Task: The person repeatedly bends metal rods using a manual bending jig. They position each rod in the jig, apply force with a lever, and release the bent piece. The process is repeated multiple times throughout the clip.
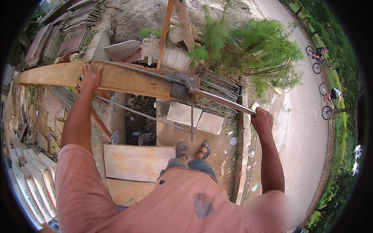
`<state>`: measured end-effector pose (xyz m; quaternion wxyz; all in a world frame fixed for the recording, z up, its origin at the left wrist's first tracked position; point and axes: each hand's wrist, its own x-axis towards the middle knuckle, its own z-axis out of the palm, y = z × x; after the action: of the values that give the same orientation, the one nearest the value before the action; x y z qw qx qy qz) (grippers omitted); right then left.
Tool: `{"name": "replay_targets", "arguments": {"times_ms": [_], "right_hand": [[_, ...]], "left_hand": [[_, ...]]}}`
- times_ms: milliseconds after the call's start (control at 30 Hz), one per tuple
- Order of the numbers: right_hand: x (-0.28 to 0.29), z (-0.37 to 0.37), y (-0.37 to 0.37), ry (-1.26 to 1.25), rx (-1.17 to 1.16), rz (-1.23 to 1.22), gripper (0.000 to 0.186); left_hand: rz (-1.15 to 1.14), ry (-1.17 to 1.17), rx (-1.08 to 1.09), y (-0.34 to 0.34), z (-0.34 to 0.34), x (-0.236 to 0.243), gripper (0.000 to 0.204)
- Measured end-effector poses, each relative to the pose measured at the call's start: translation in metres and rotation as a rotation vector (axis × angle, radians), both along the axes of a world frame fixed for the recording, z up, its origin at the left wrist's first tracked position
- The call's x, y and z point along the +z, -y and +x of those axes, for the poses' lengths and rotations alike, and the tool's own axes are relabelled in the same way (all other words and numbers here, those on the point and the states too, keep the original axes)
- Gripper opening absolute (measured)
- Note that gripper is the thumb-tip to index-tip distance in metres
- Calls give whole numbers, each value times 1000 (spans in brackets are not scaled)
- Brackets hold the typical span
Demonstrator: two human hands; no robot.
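Right hand, head view: it [263, 119] is clamping on the outer end of a metal pipe [225, 101], fingers wrapped around it.
Left hand: it [89, 79] is resting on a wooden plank [132, 81], fingers spread apart over the wood.
Pipe: it is slanting from the plank's right end down to the right hand.
Plate: a dark metal plate [179, 91] is covering the plank's right end, beside the pipe's inner end.
Thin rod: one [143, 71] is running along the plank's far edge from near the left hand to the plate.
Short rod: another straight length [192, 120] is pointing from the pipe's inner end toward the person; whether both are one bent piece, one cannot tell.
Bent metal frames: a pile [221, 87] is lying just beyond the plate.
Blocks: two pale ones [184, 113] are lying end to end on the near side of the frames.
Feet: sandals [204, 149] are standing on the ground below the blocks.
Bags: white ones [33, 190] are lying stacked at lower left.
Road: two bicycles [325, 101] are showing along its far edge, at right.
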<state>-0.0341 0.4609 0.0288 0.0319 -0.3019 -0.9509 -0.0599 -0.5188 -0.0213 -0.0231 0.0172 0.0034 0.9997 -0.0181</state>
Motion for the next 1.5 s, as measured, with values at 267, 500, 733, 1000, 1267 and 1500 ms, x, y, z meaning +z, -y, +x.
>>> {"name": "replay_targets", "arguments": {"times_ms": [267, 500, 733, 1000, 1267, 1500], "right_hand": [[18, 2, 16, 34, -109, 10, 12], [15, 15, 31, 6, -193, 47, 11], [27, 42, 129, 44, -347, -129, 20], [27, 46, 108, 30, -253, -237, 28], [-7, 19, 19, 67, -121, -157, 15], [-10, -36, -48, 213, 66, -100, 6]], "left_hand": [[6, -46, -41, 14, -18, -14, 88], [21, -20, -44, -3, -14, -4, 89], [14, -13, -41, 10, -24, -11, 88], [-21, -33, -74, 23, -33, -24, 86], [-33, 2, -34, 3, -4, -2, 84], [-77, -36, -44, -8, 6, 3, 82]]}}
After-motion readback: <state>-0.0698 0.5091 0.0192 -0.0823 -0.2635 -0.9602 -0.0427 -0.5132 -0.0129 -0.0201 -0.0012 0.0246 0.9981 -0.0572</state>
